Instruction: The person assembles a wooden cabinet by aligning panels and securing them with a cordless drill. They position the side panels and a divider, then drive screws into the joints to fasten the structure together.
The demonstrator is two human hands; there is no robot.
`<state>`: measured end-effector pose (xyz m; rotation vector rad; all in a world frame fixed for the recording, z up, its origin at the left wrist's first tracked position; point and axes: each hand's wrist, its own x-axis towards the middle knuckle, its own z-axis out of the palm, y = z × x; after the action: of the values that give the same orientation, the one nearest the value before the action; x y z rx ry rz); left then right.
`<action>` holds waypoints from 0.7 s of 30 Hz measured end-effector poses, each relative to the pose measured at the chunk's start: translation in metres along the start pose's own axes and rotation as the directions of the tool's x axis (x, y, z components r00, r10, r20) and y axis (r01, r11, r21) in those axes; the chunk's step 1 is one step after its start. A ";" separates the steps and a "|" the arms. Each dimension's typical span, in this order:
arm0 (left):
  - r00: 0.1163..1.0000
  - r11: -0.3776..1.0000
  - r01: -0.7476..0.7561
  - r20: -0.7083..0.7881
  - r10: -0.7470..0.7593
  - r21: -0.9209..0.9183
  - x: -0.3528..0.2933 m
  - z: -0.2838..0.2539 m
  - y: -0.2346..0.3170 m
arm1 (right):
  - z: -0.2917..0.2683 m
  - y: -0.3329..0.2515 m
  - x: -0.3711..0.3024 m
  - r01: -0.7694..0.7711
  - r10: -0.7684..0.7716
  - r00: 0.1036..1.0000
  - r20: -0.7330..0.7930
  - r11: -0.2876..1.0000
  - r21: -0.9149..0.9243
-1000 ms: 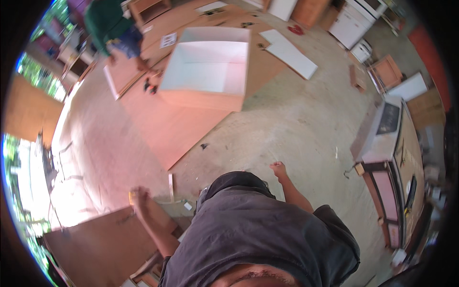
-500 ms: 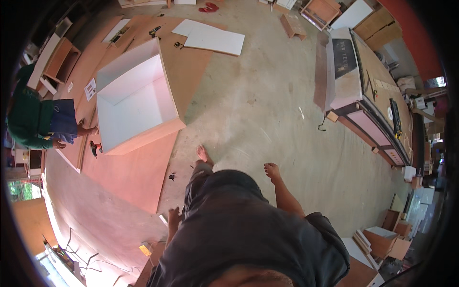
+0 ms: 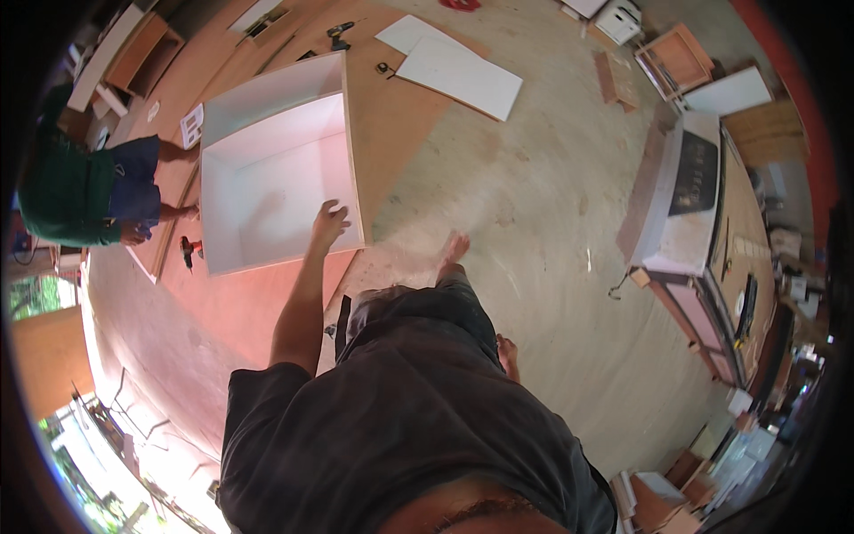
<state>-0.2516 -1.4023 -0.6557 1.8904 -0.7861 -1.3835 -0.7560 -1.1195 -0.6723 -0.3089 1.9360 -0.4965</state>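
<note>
My left hand (image 3: 330, 226) is stretched forward, its fingers loosely bent and apart, with nothing in it. It appears over the near right corner of a large open cabinet box (image 3: 285, 200) with white inner panels and pale wood edges. No contact with the box can be made out. My right hand (image 3: 508, 358) is low beside my right hip, partly hidden by my dark shirt; its fingers do not show clearly. A red and black power drill (image 3: 189, 254) lies by the box's near left corner.
A person in a green top (image 3: 67, 200) stands left of the box. Beyond it are another drill (image 3: 338, 36), a tape measure (image 3: 383, 68) and white panels (image 3: 463, 78). A large machine (image 3: 694, 191) stands at the right. Brown sheets (image 3: 258, 307) cover the floor beneath the box.
My left hand has swung forward from beside my hip to over the box's corner. My right hand has drawn back toward my body. My right foot has come forward, and the view has shifted.
</note>
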 end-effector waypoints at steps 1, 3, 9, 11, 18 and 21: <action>1.000 1.000 -0.015 0.007 0.015 0.010 0.011 0.009 0.007 | 0.004 -0.017 0.011 0.044 -0.042 0.999 0.034 0.997 -0.061; 0.998 0.999 -0.054 0.038 0.054 -0.001 0.042 0.035 0.014 | -0.007 -0.028 0.080 0.232 -0.218 0.970 0.109 0.962 -0.140; 0.954 0.955 0.297 -0.040 -0.296 0.011 0.084 0.093 -0.054 | -0.048 -0.218 0.247 0.428 -0.288 0.872 0.396 0.841 -0.332; 0.811 0.811 0.585 -0.032 -0.584 0.019 0.056 0.082 -0.102 | -0.047 -0.300 0.251 0.169 -0.073 0.922 0.381 0.960 -0.225; 0.750 0.708 0.540 -0.122 -0.651 -0.456 0.049 0.147 -0.025 | -0.046 -0.644 0.384 0.305 -0.264 0.952 0.156 0.876 -0.373; 0.758 0.661 0.449 -0.136 -0.638 -0.601 0.072 0.160 -0.011 | 0.043 -0.760 0.399 0.420 -0.362 0.908 0.212 0.785 -0.455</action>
<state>-0.3859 -1.4775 -0.7408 1.8753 0.3902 -1.3596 -0.8853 -1.9691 -0.6481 -1.0700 1.8640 -0.2278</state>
